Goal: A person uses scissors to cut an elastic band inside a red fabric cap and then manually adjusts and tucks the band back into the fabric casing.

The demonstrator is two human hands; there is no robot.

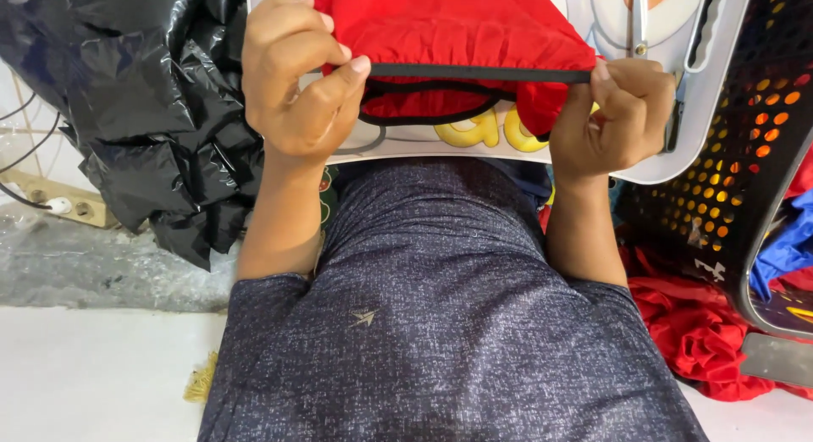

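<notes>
Between the two raised hands, a black elastic band [478,73] runs taut along the edge of a red cloth [449,27], which lies bunched on a white printed board [720,86]. The left hand [296,78] pinches the band's left end between thumb and curled fingers; the right hand [614,116] is closed on its right end the same way. A black plastic bag [152,112] sits to the left, a black perforated basket [745,162] to the right, more red fabric [694,332] below it.
</notes>
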